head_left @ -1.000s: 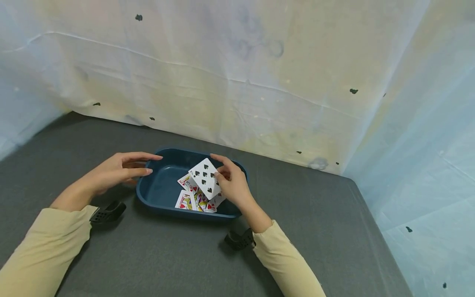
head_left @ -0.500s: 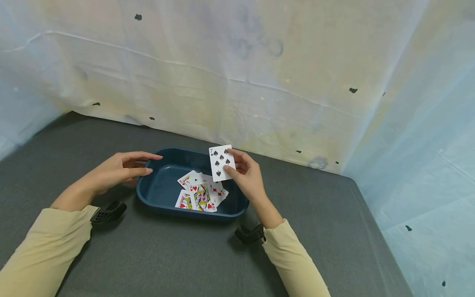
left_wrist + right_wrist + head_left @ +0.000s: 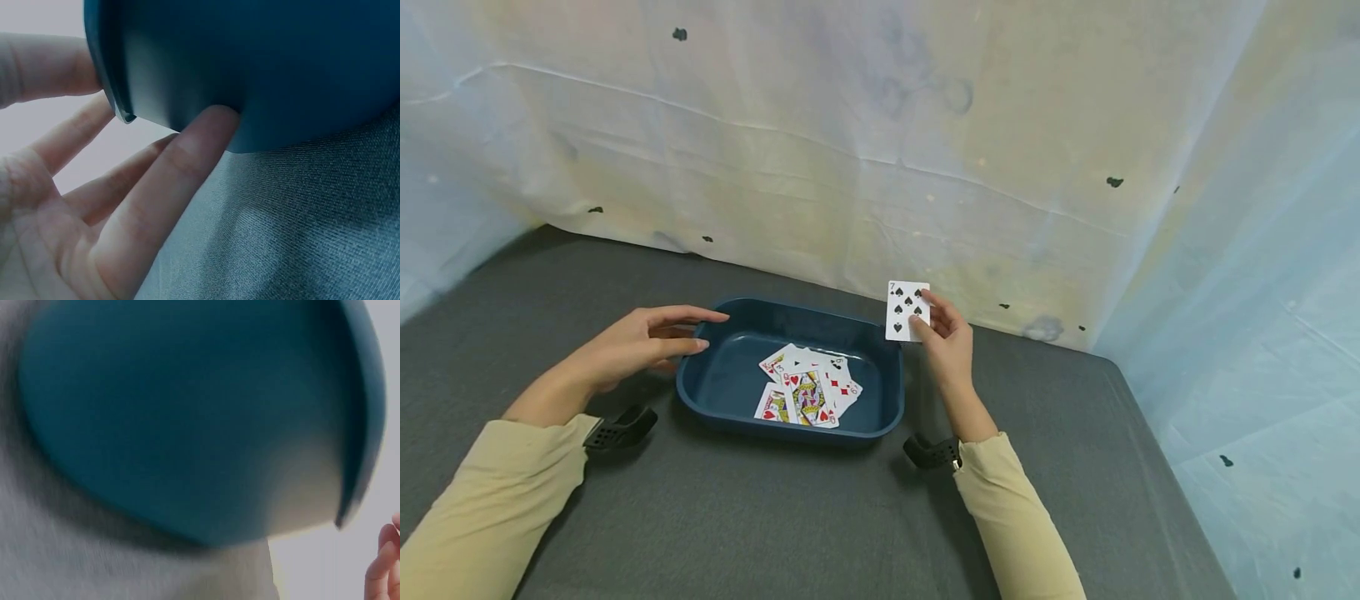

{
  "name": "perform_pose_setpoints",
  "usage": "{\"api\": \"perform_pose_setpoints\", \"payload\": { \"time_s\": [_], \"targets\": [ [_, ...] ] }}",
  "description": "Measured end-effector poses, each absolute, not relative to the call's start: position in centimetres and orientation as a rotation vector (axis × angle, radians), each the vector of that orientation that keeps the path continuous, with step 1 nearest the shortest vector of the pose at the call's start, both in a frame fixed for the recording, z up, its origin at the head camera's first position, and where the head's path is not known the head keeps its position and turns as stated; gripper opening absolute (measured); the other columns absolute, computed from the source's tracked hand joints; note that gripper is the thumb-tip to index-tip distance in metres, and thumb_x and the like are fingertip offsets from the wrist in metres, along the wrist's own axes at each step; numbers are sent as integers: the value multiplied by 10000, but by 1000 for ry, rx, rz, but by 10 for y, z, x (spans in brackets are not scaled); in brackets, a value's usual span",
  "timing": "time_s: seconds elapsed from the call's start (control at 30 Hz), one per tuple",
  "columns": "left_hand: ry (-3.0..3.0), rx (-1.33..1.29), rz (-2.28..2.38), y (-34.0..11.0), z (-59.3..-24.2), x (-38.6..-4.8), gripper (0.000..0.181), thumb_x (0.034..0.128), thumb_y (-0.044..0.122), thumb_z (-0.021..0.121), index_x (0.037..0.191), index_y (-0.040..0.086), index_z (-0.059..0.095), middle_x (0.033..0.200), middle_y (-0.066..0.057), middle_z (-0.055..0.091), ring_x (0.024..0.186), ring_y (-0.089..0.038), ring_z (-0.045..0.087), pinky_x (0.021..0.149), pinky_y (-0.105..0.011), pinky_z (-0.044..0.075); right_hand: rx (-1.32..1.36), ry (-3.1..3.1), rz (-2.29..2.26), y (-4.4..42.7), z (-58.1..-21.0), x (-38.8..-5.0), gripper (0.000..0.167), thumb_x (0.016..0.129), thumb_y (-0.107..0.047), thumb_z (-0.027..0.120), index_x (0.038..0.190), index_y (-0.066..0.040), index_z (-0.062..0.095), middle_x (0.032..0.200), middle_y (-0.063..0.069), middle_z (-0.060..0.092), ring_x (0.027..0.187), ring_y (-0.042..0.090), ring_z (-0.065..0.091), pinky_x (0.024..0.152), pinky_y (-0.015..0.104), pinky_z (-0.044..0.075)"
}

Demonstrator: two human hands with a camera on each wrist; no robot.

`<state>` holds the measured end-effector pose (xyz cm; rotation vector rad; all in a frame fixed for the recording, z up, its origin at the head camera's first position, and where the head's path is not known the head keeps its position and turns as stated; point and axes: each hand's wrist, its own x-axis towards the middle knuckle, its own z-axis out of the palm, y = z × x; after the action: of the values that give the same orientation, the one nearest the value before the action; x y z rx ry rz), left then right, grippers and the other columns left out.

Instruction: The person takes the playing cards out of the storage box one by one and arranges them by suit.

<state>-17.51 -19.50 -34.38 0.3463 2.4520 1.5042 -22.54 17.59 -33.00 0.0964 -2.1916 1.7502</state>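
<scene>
A seven of spades card point(image 3: 904, 312) is pinched between the thumb and fingers of the right hand point(image 3: 949, 343), just beyond the right end of a dark blue tray point(image 3: 891, 417). Several face-up cards point(image 3: 808, 392) overlap inside the tray, among them a queen of hearts. At the tray's left end rests the left hand point(image 3: 632, 350), its nearly straight fingers touching the rim. The left wrist view shows the left hand point(image 3: 112, 187) with one fingertip against the tray's outer wall point(image 3: 281, 75). Fingers of the right hand point(image 3: 382, 565) appear at the right wrist view's edge; the card is out of sight there.
A dark grey cloth surface point(image 3: 760, 533) lies under the tray. Pale sheeting point(image 3: 820, 167) hangs behind it and on both sides, close to the surface's back edge. A black wristband is on each forearm point(image 3: 621, 429).
The right hand has lifted the seven of spades from above the pile and carried it right, past the tray's end. More of the pile shows. The left hand has stayed in place.
</scene>
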Motion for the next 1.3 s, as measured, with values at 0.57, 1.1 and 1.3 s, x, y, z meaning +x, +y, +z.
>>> {"api": "perform_pose_setpoints", "payload": {
  "time_s": [0.57, 1.1, 1.3],
  "targets": [
    [2428, 321, 1523, -193, -341, -174, 538, 957, 287, 592, 1427, 85, 425, 1519, -263, 278, 1314, -510, 375, 892, -633, 469, -332, -2315, 1773, 211, -355, -251, 401, 900, -2, 593, 1297, -60, 595, 1276, 168, 586, 831, 93, 516, 610, 194, 438],
    [2408, 338, 1543, -195, -343, -174, 536, 960, 288, 588, 1425, 78, 425, 1530, -252, 270, 1343, -512, 329, 897, -640, 461, -218, -2802, 1126, 221, -371, -259, 358, 851, -99, 678, 1204, -42, 669, 1140, 220, 655, 908, 254, 570, 748, 328, 463],
    [2398, 340, 1564, -196, -344, -174, 540, 957, 282, 593, 1425, 73, 423, 1531, -249, 272, 1343, -511, 331, 889, -627, 474, -87, -2800, 1022, 221, -371, -261, 300, 827, -51, 681, 1122, 3, 703, 698, 75, 583, 674, 148, 425, 602, 235, 347]
  ]
}}
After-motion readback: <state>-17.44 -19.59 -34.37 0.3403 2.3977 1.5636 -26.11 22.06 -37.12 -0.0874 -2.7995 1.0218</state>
